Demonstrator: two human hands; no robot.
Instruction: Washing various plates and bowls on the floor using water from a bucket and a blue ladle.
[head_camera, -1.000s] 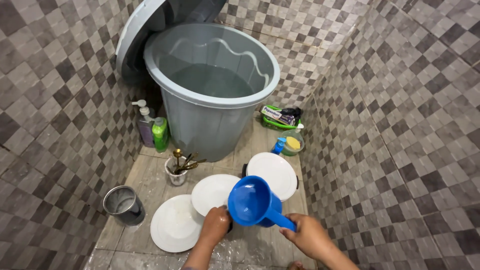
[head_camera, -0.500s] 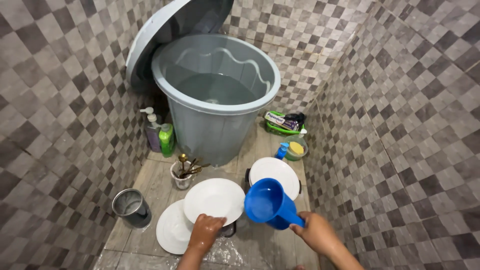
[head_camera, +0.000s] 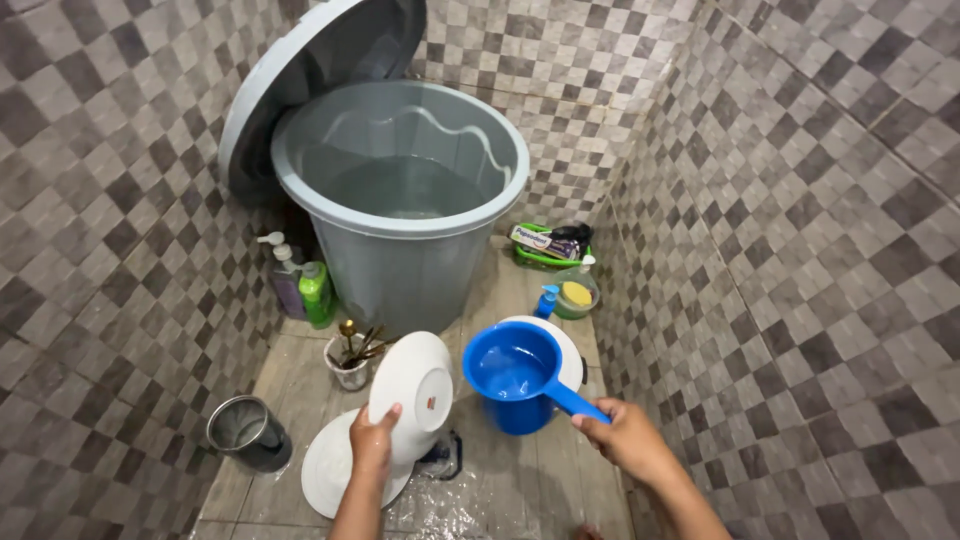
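- Left hand (head_camera: 372, 440) is gripping a white plate (head_camera: 412, 385), fingers closed on its near lower rim, thumb on the underside facing the camera. Plate is standing tilted on edge, underside toward the viewer, held above the wet floor (head_camera: 500, 480).
- Right hand (head_camera: 625, 440) is wrapping closed around the handle of a blue dipper (head_camera: 515, 375), which is sitting level just right of the plate. Dipper is carrying a little water in its bottom; none is pouring at this instant.
- Plate and dipper are sitting close together, rims almost touching; contact cannot be told.
- Progress, as a judgement: rinsing appears to be mid-way. The plate in hand is looking clean but not yet doused; a second white plate (head_camera: 335, 470) is lying flat on the floor under it, and a white lid (head_camera: 565, 350) is showing behind the dipper. Whether these are washed cannot be told.
- A dark object (head_camera: 440, 458) is lying on the floor below the held plate, mostly hidden.
- Far: a grey bin (head_camera: 400, 210) is holding water, its lid leaning against the wall behind.
- Left: a cup of cutlery (head_camera: 350, 360), a metal cup (head_camera: 245, 432), two bottles (head_camera: 305, 285) by the wall.
- Right far: a green tray (head_camera: 548, 252) and a small tub (head_camera: 575, 295).
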